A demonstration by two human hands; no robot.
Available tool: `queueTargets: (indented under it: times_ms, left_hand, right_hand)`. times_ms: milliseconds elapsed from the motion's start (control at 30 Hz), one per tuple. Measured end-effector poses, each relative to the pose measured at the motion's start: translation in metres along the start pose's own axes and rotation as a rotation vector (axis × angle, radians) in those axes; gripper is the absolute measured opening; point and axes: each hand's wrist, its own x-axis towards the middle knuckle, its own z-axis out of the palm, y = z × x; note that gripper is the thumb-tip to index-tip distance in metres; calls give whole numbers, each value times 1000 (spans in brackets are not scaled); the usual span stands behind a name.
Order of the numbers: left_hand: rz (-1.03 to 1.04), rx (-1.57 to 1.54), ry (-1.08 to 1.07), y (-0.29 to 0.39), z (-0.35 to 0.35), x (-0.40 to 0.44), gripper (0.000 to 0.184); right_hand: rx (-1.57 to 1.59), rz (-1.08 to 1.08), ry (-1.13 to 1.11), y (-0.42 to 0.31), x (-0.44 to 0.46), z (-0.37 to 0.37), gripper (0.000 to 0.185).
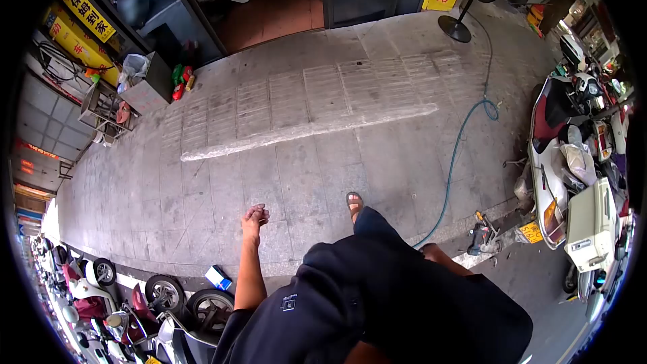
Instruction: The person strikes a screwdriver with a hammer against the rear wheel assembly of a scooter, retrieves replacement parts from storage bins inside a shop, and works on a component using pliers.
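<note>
My left hand (255,216) hangs over the grey paving, in front of my body, with its fingers curled in toward the thumb. Whatever may lie between those fingers is too small or hidden to make out. My right hand does not show. On the right, a short stretch of bare limb (441,256) comes out beside my dark shirt (337,317), and its far end is covered. One foot in a sandal (354,202) is forward on the paving (303,182).
A green hose (453,162) snakes across the paving toward a standing fan (458,27). Parked scooters line the right (549,155) and lower left (165,293). A low raised strip (310,131) crosses before an open doorway (269,13). A tool-like object (482,236) stands near the kerb.
</note>
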Motion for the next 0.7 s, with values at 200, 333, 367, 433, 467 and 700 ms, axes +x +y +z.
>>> queueTargets:
  times_ms: [200,333,367,433,467,700]
  left_hand:
    - [-825,222,-11,-190,-20,-6,30]
    - [-1086,222,66,-126,2,50,28]
    - [-1103,221,68,-111,5,88,28]
    - [-1077,221,70,-71,9,184,27]
    - [-1021,216,79,-43,12,248,27]
    - [37,2,53,374,92,668,38]
  right_hand:
    - [-82,-522,13,-434,-24,72,14]
    - [-122,-740,-33,-645,30,129,15]
    - [-127,-745,-44,-676,54,142,15]
    - [-63,-699,-18,-721,108,165,14]
    - [-59,-630,-44,-739,119,180,15]
    - [-335,-264,-339,-785,181,207,16]
